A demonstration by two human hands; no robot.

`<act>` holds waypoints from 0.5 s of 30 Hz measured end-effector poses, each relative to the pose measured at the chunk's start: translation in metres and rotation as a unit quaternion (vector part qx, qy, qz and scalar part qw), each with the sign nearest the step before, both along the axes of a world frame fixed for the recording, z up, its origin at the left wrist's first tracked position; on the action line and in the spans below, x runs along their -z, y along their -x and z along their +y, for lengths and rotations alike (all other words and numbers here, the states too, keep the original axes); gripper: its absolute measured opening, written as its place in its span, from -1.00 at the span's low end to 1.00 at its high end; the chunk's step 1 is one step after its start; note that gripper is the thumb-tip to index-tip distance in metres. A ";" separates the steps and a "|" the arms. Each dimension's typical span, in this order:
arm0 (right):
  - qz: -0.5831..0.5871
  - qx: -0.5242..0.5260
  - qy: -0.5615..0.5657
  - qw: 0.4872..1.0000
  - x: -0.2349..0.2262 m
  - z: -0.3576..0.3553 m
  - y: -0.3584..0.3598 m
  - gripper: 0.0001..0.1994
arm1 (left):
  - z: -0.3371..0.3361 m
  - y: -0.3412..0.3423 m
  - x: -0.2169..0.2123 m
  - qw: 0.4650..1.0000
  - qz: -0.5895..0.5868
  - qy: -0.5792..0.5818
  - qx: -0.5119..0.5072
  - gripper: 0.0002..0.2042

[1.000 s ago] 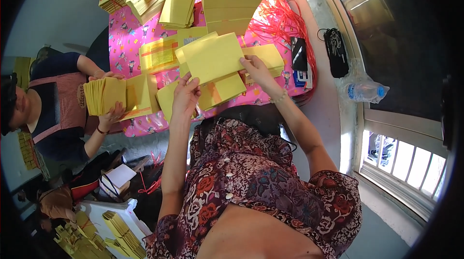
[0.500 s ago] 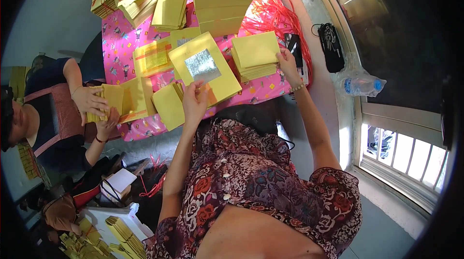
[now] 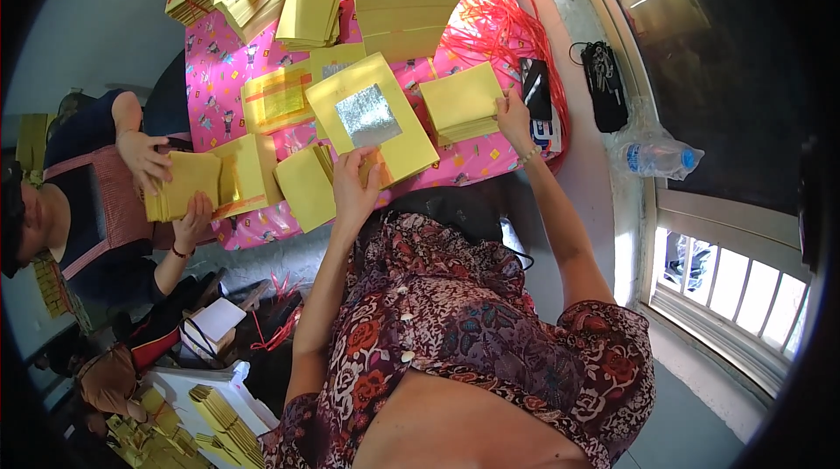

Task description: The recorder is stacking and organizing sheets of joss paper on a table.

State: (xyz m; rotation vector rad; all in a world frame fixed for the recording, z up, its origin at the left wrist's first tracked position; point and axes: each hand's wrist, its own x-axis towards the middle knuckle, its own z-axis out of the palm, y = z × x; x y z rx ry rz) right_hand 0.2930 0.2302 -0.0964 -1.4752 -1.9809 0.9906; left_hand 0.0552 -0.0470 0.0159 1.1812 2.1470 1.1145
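Observation:
On the table in front of me lies a stack of yellow paper sheets with a silver foil square (image 3: pixel 367 114). My left hand (image 3: pixel 355 185) is at its near edge, fingers bent over the orange strip and the thumb close to the paper. To the right sits a pile of folded yellow papers (image 3: pixel 461 101). My right hand (image 3: pixel 514 122) pinches the right edge of that pile between thumb and fingers. Another folded yellow pile (image 3: pixel 306 187) lies left of my left hand, partly tucked beneath the foil-square stack.
Across the left corner, a co-worker (image 3: pixel 96 198) handles yellow papers (image 3: pixel 192 178). A tall yellow paper block (image 3: pixel 407 10) stands at the back of the pink patterned tablecloth (image 3: pixel 210 93). Red ties (image 3: pixel 525 31) line the right edge. A plastic bottle (image 3: pixel 661 158) lies on the sill.
My right hand has shifted slightly down and left along the folded pile, whose edges now sit closer together. The co-worker's upper hand has lifted from their papers. My left hand stays nearly still.

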 end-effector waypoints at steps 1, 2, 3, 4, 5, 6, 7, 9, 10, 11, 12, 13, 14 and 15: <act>-0.077 -0.017 -0.027 0.997 -0.011 -0.004 0.005 -0.75 | -0.003 0.000 0.001 1.000 -0.003 0.002 -0.008 -0.72; -0.154 -0.027 -0.056 0.986 -0.021 -0.009 0.008 -0.73 | -0.003 0.000 0.002 1.000 -0.002 0.001 -0.008 -0.72; -0.153 -0.028 -0.056 0.986 -0.022 -0.012 0.009 -0.73 | -0.003 0.001 0.004 1.000 0.001 -0.005 -0.009 -0.72; -0.193 -0.031 -0.084 0.977 -0.024 -0.015 0.010 -0.72 | -0.004 0.001 0.006 1.000 0.004 -0.012 -0.011 -0.72; -0.233 -0.033 -0.111 0.965 -0.026 -0.016 0.010 -0.70 | -0.003 0.001 0.006 1.000 0.005 -0.012 -0.010 -0.72; -0.233 -0.033 -0.111 0.966 -0.027 -0.018 0.010 -0.70 | -0.003 0.001 0.006 1.000 0.004 -0.011 -0.006 -0.72; -0.257 -0.037 -0.110 0.960 -0.029 -0.020 0.010 -0.71 | -0.003 0.001 0.006 1.000 0.004 -0.010 -0.003 -0.72; -0.280 -0.042 -0.107 0.953 -0.030 -0.021 0.010 -0.71 | -0.003 0.001 0.004 1.000 0.006 -0.005 -0.002 -0.72; -0.291 -0.044 -0.111 0.949 -0.031 -0.020 0.009 -0.71 | -0.004 0.002 0.004 1.000 0.007 0.000 0.000 -0.72; -0.303 -0.046 -0.114 0.945 -0.030 -0.019 0.008 -0.71 | -0.004 0.002 0.002 1.000 0.008 0.001 -0.001 -0.72; -0.303 -0.048 -0.114 0.945 -0.030 -0.018 0.006 -0.71 | -0.004 0.002 0.001 1.000 0.001 0.000 0.002 -0.72; -0.280 -0.047 -0.127 0.950 -0.030 -0.016 0.005 -0.71 | -0.004 0.002 0.000 1.000 -0.006 -0.001 0.005 -0.71; -0.258 -0.046 -0.140 0.955 -0.030 -0.015 0.004 -0.71 | -0.004 0.002 0.001 1.000 -0.005 0.000 0.002 -0.71; -0.257 -0.048 -0.139 0.955 -0.030 -0.013 0.003 -0.71 | -0.005 0.003 0.001 1.000 -0.011 -0.012 0.002 -0.72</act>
